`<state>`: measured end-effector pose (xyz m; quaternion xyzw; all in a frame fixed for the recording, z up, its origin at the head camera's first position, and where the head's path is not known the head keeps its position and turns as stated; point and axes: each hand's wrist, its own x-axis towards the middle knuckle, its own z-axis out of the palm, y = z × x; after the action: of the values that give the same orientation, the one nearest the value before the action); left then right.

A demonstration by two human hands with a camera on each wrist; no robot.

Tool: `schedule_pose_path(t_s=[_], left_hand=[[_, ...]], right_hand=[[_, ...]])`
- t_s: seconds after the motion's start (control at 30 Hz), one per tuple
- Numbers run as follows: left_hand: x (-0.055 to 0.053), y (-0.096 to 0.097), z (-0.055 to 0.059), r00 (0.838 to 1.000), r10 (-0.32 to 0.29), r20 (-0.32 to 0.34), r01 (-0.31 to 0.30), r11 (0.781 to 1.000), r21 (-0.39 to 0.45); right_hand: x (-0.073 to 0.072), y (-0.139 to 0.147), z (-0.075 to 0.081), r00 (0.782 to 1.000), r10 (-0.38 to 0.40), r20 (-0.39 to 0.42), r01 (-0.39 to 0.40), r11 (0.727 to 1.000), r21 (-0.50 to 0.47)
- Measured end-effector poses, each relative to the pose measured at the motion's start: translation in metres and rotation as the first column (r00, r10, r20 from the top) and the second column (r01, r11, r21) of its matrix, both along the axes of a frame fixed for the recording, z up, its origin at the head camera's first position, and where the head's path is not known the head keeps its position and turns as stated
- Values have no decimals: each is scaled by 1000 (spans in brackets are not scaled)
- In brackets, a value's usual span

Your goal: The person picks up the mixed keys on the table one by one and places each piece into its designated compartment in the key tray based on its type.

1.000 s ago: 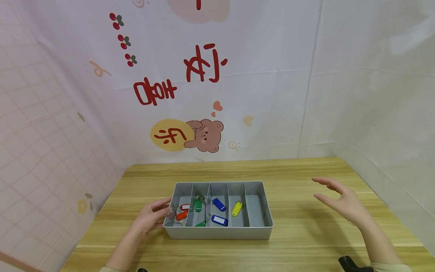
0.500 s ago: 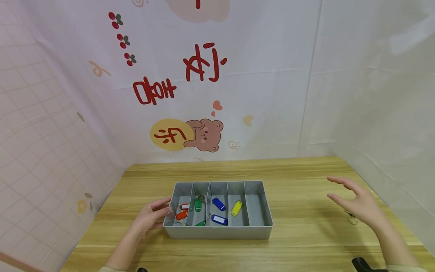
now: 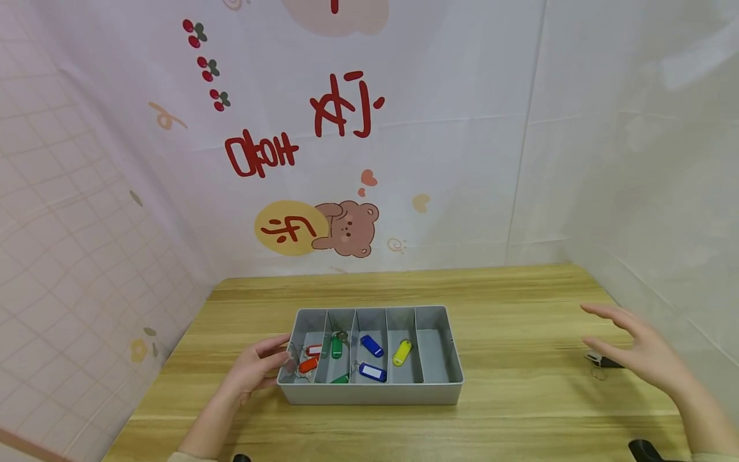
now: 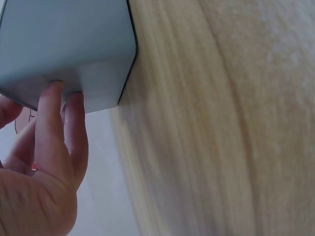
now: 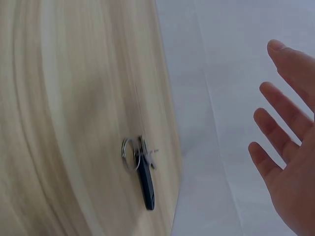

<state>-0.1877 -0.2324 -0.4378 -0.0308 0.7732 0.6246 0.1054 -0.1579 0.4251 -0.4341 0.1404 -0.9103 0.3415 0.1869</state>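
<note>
A grey compartment box (image 3: pixel 375 394) stands mid-table, seen in the head view, holding plastic key tags. Red tags (image 3: pixel 308 365) are in the leftmost compartment, green (image 3: pixel 337 347) in the second, blue (image 3: pixel 372 372) in the third, and a yellow tag (image 3: pixel 402 353) in the fourth. My left hand (image 3: pixel 256 369) holds the box's left wall, fingertips against its outside and thumb at the rim. To the right, my right hand (image 3: pixel 646 353) hovers with fingers spread and nothing in them. Below it on the table lies a black key tag (image 5: pixel 146 182) with a metal ring and a key.
The wooden table (image 3: pixel 508 385) ends at a white printed cloth (image 3: pixel 462 160) behind, with more cloth along both sides. The rightmost compartment (image 3: pixel 439 356) of the box contains no tag.
My right hand has moved right, away from the box. The black key tag, hidden behind that hand before, now shows beside it. My left hand and the box stay in place.
</note>
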Motion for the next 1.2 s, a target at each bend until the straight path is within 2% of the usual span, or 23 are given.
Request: schedule_pose_path(t_s=[0.1,0.33,0.57,0.87,1.0,1.2], left_hand=[[0,1,0,1000,19,13,-19,1000,-6],[0,1,0,999,39,20,-39,999,-28],[1,2,-1,999,31,15,-31,1000,3],[0,0,-1,1000,-9,-12,10,1000,21],[-1,1,-1,1000,14,-5,-14,999,31],[-1,1,0,1000,9,1,-9,999,33]], right_hand=[[1,7,-4,999,41,-4,-41,999,12],[3,20,-13,996,80,34,-80,997,-10],[2,30,-21,982,185,44,-185,983,12],[2,42,-33,978,206,35,-207,977,50],[1,46,-35,974,221,43,-223,973,62],[-3,52,-39,961,268,75,-270,962,30]])
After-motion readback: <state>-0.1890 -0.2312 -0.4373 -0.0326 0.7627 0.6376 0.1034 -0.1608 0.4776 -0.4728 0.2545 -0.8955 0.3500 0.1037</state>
